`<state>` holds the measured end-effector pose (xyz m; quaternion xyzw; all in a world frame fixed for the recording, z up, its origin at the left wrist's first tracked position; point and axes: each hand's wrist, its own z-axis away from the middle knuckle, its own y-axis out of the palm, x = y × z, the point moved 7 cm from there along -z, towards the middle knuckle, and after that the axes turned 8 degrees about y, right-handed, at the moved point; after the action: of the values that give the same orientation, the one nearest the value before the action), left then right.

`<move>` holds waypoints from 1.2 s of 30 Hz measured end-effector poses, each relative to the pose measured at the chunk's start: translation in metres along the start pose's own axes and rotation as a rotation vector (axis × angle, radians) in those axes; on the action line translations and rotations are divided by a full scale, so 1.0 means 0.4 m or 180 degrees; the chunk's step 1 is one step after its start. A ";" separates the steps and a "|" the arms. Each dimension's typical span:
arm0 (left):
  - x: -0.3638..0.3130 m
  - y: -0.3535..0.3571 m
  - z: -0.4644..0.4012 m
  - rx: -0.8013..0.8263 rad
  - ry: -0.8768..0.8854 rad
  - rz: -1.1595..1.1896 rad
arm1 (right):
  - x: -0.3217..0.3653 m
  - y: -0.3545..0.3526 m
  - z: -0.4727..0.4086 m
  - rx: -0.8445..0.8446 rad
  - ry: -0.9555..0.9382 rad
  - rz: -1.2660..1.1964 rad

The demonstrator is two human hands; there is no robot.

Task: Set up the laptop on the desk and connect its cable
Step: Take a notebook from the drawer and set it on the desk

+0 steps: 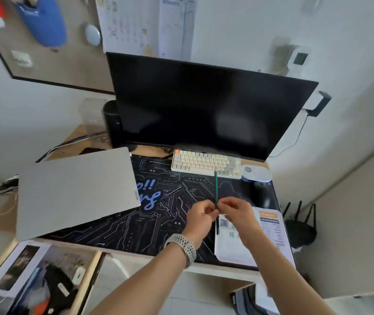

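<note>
Wall-side table (204, 268) covered by circuit-print mat (158, 214); closed laptop (76, 192) laid at left, overhanging edge. Green pencil (216, 189) pinched between left hand (200, 215) and right hand (236, 212). Laptop judged stiff, smooth, slippery; best gripped at both side edges. Cable not identified

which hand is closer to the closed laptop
Left. The left hand is just right of the laptop, pinching the pencil; the right hand grips it from the far side.
</note>
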<state>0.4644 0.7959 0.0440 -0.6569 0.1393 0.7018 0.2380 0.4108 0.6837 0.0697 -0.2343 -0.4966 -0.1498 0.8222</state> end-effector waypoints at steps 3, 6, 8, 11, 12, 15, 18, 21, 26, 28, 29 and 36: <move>0.009 0.136 -0.014 0.0035 -0.0098 0.0069 | -0.037 -0.118 -0.024 -0.0084 0.0063 0.0189; 0.021 0.250 -0.025 0.0093 -0.0225 0.0083 | -0.069 -0.222 -0.048 -0.0194 0.0095 0.0421; 0.031 0.312 -0.033 0.0156 -0.0264 0.0034 | -0.092 -0.278 -0.064 -0.0231 0.0134 0.0497; 0.047 0.381 -0.040 0.0196 -0.0348 -0.0084 | -0.131 -0.340 -0.090 -0.0266 0.0225 0.0722; 0.052 0.397 -0.040 0.0187 -0.0386 -0.0134 | -0.145 -0.356 -0.098 -0.0276 0.0246 0.0787; 0.082 0.442 -0.039 0.0212 -0.0565 -0.0320 | -0.190 -0.392 -0.116 -0.0297 0.0317 0.1154; 0.115 0.486 -0.039 0.0287 -0.0667 -0.0690 | -0.248 -0.417 -0.127 -0.0285 0.0506 0.1382; 0.146 0.528 -0.033 0.0400 -0.0744 -0.0895 | -0.311 -0.434 -0.137 -0.0265 0.0712 0.1578; 0.189 0.587 -0.039 0.0612 -0.0785 -0.1287 | -0.382 -0.459 -0.160 -0.0176 0.0898 0.2034; 0.198 0.603 -0.047 0.0664 -0.0771 -0.1455 | -0.404 -0.465 -0.168 -0.0111 0.1012 0.2147; 0.203 0.611 -0.050 0.0693 -0.0792 -0.1467 | -0.414 -0.469 -0.172 -0.0108 0.1064 0.2209; 0.229 0.644 -0.074 0.0741 -0.0803 -0.1410 | -0.459 -0.487 -0.220 -0.0070 0.1168 0.2547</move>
<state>0.3544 0.5762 -0.0798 -0.5470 0.0412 0.6882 0.4749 0.2982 0.4745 -0.0820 -0.3864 -0.2108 0.1361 0.8875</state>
